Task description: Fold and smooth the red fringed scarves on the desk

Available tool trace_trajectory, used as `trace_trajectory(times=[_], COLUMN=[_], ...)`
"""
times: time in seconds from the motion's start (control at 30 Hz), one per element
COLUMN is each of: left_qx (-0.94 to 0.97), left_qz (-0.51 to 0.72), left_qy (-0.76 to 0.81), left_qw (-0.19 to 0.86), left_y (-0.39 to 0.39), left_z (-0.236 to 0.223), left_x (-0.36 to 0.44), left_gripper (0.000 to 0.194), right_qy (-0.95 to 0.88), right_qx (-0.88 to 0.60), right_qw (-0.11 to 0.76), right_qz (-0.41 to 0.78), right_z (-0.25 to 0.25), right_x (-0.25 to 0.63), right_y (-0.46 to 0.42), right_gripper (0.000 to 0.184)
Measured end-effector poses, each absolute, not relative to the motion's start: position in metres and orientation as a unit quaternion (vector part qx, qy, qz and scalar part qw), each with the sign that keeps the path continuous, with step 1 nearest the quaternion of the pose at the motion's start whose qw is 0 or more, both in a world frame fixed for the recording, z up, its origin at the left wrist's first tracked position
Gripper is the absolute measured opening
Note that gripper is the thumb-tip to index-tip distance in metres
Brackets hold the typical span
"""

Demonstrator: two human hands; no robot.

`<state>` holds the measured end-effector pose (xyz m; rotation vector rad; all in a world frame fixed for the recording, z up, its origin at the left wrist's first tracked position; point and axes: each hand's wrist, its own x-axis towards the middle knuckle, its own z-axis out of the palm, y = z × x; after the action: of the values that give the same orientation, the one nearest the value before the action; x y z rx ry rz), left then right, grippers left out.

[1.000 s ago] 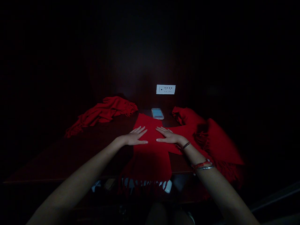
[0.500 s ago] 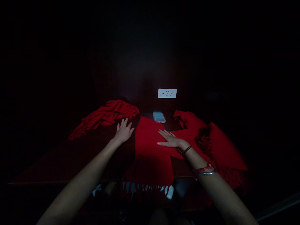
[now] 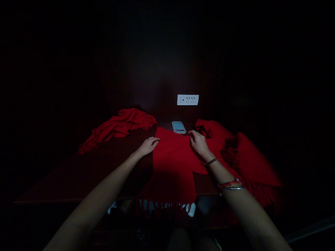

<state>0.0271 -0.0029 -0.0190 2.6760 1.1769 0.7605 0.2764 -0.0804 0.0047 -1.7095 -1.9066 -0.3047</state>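
A red fringed scarf (image 3: 174, 157) lies spread on the dark table, its tasselled end hanging over the front edge. A wide red flap runs off it to the right. At the scarf's upper left edge, my left hand (image 3: 149, 145) is closed, thumb and fingers pinching the cloth. My right hand (image 3: 199, 143) is bent over the upper right part, its fingers curled closed at the cloth's edge; the fingertips are partly hidden.
A crumpled red scarf (image 3: 121, 122) lies at the back left, and folded red scarves (image 3: 252, 158) are piled at the right. A phone (image 3: 178, 127) lies behind the spread scarf, below a white wall socket (image 3: 187, 100). The table's front edge (image 3: 78, 200) is near me.
Both hands were open and flatter, the left beside the scarf and the right lying on it. Now their fingers have closed at its upper edges; the right hand has moved farther back.
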Motion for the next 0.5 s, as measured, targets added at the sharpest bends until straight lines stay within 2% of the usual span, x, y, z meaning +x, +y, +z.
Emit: trace_trajectory(times=[0.1,0.33,0.5], left_qx=[0.883,0.89,0.909], left_qz=[0.246,0.23,0.138], left_qy=[0.396,0.392,0.391], left_qw=[0.05,0.029,0.051], left_y=[-0.004,-0.003,-0.018], left_z=[-0.019,-0.023,-0.018], left_x=[0.031,0.034,0.031], left_gripper=[0.032,0.037,0.067], right_qy=[-0.702,-0.701,-0.695], right_qx=[-0.652,-0.689,-0.692], right_qw=[0.251,0.092,0.068], right_qz=[-0.135,-0.161,-0.183], right_z=[0.008,-0.006,-0.014], right_x=[0.278,0.274,0.274], right_y=[-0.084,-0.081,-0.075], right_gripper=[0.034,0.03,0.029])
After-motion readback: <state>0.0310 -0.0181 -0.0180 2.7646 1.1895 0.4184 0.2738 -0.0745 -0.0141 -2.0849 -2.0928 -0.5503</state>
